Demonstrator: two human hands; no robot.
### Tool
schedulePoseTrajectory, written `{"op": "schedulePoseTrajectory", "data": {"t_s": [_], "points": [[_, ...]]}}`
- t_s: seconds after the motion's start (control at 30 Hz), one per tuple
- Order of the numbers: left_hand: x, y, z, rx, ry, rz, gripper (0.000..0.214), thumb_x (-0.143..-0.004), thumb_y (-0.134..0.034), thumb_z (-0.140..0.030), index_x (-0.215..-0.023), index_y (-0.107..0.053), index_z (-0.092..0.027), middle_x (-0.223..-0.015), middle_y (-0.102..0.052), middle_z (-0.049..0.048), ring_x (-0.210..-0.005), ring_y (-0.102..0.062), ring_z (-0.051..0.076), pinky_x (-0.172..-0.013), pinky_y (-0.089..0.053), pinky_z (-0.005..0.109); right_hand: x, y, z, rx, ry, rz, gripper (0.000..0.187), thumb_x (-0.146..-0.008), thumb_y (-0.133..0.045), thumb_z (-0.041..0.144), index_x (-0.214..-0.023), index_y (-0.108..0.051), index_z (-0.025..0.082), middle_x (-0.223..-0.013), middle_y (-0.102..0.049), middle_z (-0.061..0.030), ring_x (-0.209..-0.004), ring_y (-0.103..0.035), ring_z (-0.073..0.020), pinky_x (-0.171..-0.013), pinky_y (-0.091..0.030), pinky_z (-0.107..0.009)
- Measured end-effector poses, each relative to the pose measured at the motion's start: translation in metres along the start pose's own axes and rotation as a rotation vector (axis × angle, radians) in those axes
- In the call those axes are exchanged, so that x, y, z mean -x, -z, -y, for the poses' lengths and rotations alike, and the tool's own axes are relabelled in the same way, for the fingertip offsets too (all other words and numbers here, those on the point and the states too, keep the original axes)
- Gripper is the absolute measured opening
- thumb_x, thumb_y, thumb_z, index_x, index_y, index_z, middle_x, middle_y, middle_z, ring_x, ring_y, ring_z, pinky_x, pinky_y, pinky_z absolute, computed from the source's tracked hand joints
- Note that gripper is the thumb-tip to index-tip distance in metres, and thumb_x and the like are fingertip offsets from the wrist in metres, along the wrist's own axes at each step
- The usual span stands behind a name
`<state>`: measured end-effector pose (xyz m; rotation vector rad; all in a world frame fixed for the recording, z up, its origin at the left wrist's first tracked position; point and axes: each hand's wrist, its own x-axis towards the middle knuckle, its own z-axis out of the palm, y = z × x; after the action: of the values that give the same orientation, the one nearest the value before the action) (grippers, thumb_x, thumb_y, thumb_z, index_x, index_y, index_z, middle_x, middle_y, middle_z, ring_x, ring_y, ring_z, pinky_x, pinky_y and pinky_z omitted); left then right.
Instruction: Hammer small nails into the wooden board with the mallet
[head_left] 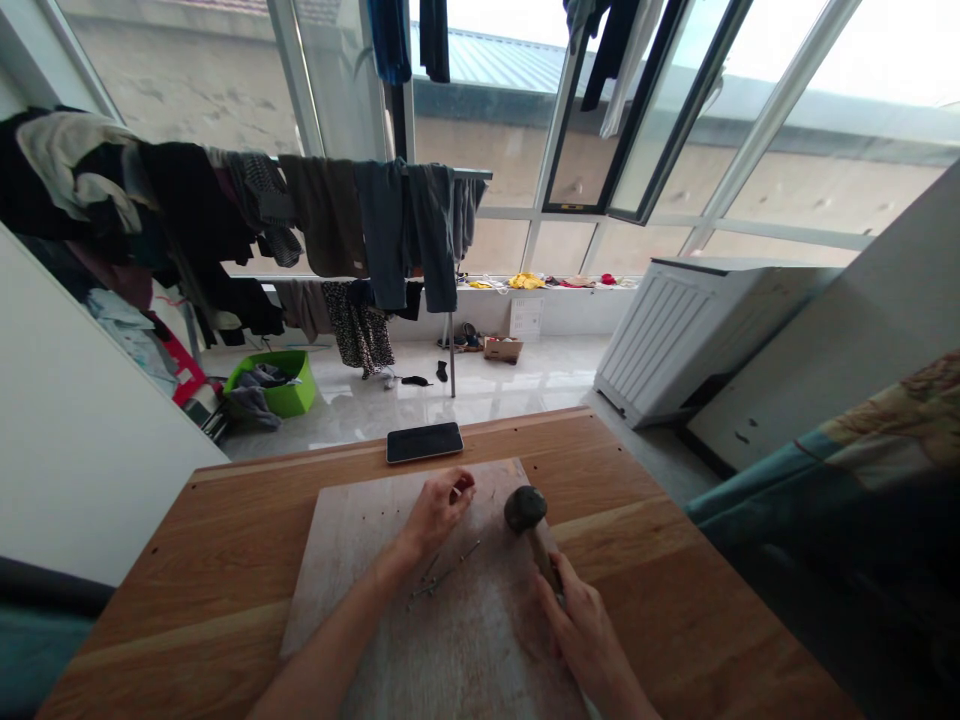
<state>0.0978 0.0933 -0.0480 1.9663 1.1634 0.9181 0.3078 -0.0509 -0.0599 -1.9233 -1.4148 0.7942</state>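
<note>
My right hand (pixel 582 622) is wrapped round the wooden handle of a hammer (pixel 526 510). Its dark, rounded head is raised above the right side of a pale, worn wooden board (pixel 450 650). Near the board's far edge, my left hand (pixel 441 505) is curled with thumb and fingertips together. Whatever it may pinch is too small to make out. Several thin nails (pixel 442 578) lie loose on the board, just right of my left forearm. A few small dark spots (pixel 382 513) mark the board left of that hand.
The board rests on a brown wooden table (pixel 652 560). A black phone (pixel 424 443) lies beyond its far edge. Past the table are a loaded clothes rack (pixel 405 215), a green tub (pixel 289 385), a small cardboard box (pixel 502 349) and a white cabinet (pixel 675 330). A curtain (pixel 840 480) hangs at right.
</note>
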Motion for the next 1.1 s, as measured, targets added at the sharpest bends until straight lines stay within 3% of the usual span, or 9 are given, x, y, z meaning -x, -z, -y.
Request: {"op": "schedulePoseTrajectory", "data": {"t_s": [0.13, 0.3, 0.43, 0.57, 0.77, 0.97, 1.1], "points": [[0.002, 0.012, -0.008, -0.298, -0.113, 0.141, 0.016, -0.09, -0.055, -0.016, -0.091, -0.071, -0.019, -0.094, -0.067, 0.0055, -0.085, -0.064, 0.018, -0.08, -0.048, 0.027, 0.001, -0.001, 0.0, 0.01, -0.021, 0.006, 0.055, -0.089, -0.044, 0.057, -0.122, -0.065, 0.017, -0.073, -0.073, -0.0074, -0.074, -0.074, -0.0277, -0.059, -0.056, -0.031], [-0.007, 0.019, -0.025, -0.684, -0.184, 0.322, 0.023, -0.09, -0.052, -0.006, -0.083, -0.072, -0.017, -0.094, -0.065, 0.01, -0.09, -0.061, 0.023, -0.081, -0.047, 0.033, 0.0, -0.001, 0.001, 0.007, -0.007, 0.015, 0.056, -0.09, -0.043, 0.056, -0.124, -0.065, 0.017, -0.07, -0.072, -0.0065, -0.071, -0.074, -0.0275, -0.06, -0.056, -0.031], [-0.012, 0.013, -0.036, -0.799, -0.262, 0.381, 0.025, -0.086, -0.051, 0.001, -0.086, -0.071, -0.014, -0.098, -0.066, 0.0136, -0.097, -0.059, 0.026, -0.085, -0.046, 0.036, 0.001, -0.001, 0.002, -0.009, 0.008, 0.01, 0.055, -0.09, -0.042, 0.054, -0.124, -0.065, 0.017, -0.07, -0.073, -0.0074, -0.074, -0.074, -0.0286, -0.061, -0.056, -0.032], [-0.011, 0.007, -0.027, -0.597, -0.19, 0.335, 0.026, -0.085, -0.049, 0.002, -0.089, -0.068, -0.016, -0.093, -0.068, 0.0094, -0.088, -0.063, 0.022, -0.081, -0.047, 0.032, 0.002, -0.001, 0.002, -0.017, -0.01, 0.005, 0.055, -0.09, -0.044, 0.054, -0.124, -0.065, 0.016, -0.073, -0.074, -0.0085, -0.077, -0.074, -0.0296, -0.062, -0.056, -0.032], [-0.002, -0.002, 0.005, -0.106, -0.039, 0.055, 0.013, -0.084, -0.059, -0.01, -0.09, -0.069, -0.016, -0.087, -0.069, 0.0051, -0.079, -0.064, 0.017, -0.075, -0.049, 0.026, 0.001, 0.0, 0.001, -0.03, -0.008, 0.004, 0.055, -0.088, -0.046, 0.053, -0.124, -0.066, 0.016, -0.08, -0.076, -0.0095, -0.073, -0.074, -0.0281, -0.06, -0.056, -0.032], [0.002, -0.006, 0.009, -0.065, -0.074, 0.003, 0.011, -0.084, -0.062, -0.018, -0.092, -0.069, -0.017, -0.087, -0.066, 0.0039, -0.073, -0.061, 0.015, -0.073, -0.048, 0.026, 0.001, 0.001, 0.0, -0.015, -0.004, -0.003, 0.055, -0.088, -0.047, 0.053, -0.123, -0.067, 0.017, -0.074, -0.074, -0.008, -0.071, -0.073, -0.0276, -0.058, -0.055, -0.031], [0.001, -0.005, 0.012, 0.028, -0.074, -0.004, 0.008, -0.083, -0.063, -0.016, -0.087, -0.07, -0.017, -0.091, -0.065, 0.0042, -0.071, -0.06, 0.013, -0.071, -0.049, 0.025, 0.001, 0.002, 0.002, -0.053, 0.003, -0.022, 0.055, -0.086, -0.05, 0.055, -0.121, -0.068, 0.016, -0.087, -0.076, -0.0104, -0.076, -0.073, -0.0271, -0.061, -0.056, -0.03]]}}
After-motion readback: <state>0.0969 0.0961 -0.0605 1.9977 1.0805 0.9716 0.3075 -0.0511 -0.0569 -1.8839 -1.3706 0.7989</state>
